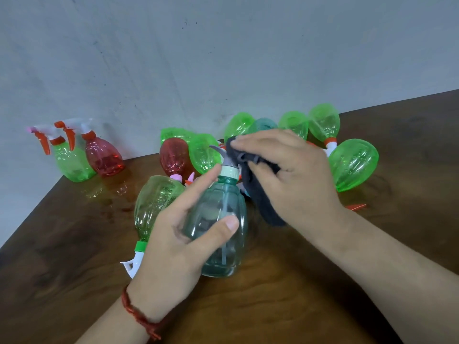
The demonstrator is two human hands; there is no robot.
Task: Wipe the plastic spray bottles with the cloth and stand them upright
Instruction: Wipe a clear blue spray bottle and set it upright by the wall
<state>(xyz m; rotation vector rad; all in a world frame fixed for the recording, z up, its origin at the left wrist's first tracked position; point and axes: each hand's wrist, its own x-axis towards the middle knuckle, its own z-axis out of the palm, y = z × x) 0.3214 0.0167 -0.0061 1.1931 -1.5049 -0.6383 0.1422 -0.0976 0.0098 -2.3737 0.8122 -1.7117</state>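
Your left hand wraps its fingers around the teal bottle, held nearly upright over the table, nozzle end pointing away. Your right hand fingers pinch the cloth against its spray head.

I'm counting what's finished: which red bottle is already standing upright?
The red bottle at far left by the wall, beside the upright green bottle, with its trigger head on top. The other red bottle lies in the pile.
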